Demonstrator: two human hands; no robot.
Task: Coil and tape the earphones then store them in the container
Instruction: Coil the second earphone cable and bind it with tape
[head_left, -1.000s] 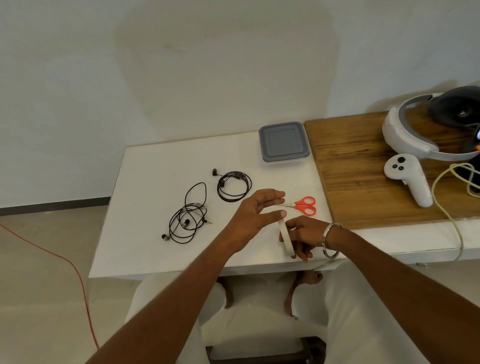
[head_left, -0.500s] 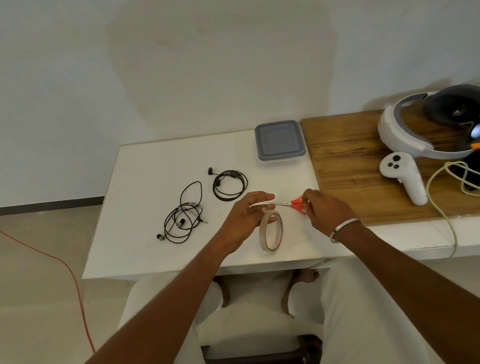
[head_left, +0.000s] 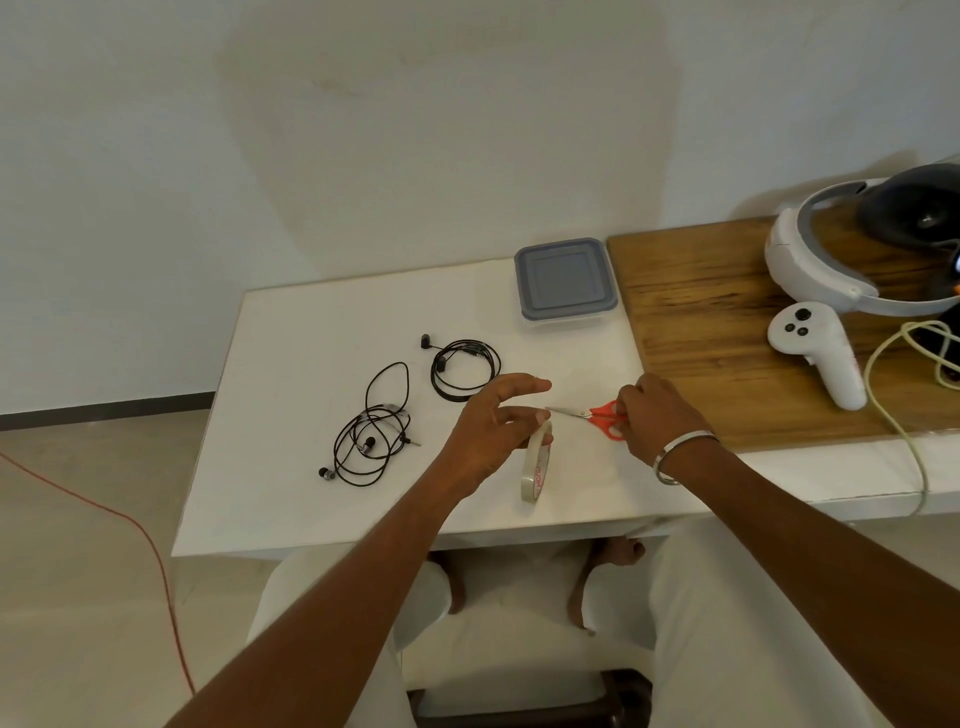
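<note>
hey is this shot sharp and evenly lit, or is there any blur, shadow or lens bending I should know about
Head view: soft, even light, no glare on the white table; faint shadows under the left hand and tape roll; a dim broad patch on the wall; earphones and scissors sharp; wide-angle bending curves the table edges and stretches the forearms.

Head-worn wide view, looking forward and down, close over white table (head_left: 311, 364)

The right hand (head_left: 657, 415) covers the far loops of the scissors (head_left: 597, 415), the headset (head_left: 852, 254) runs off the right edge, and the lettering inside the tape roll (head_left: 535, 465) — partly behind the left hand (head_left: 493, 431) — is too small to read.
</note>
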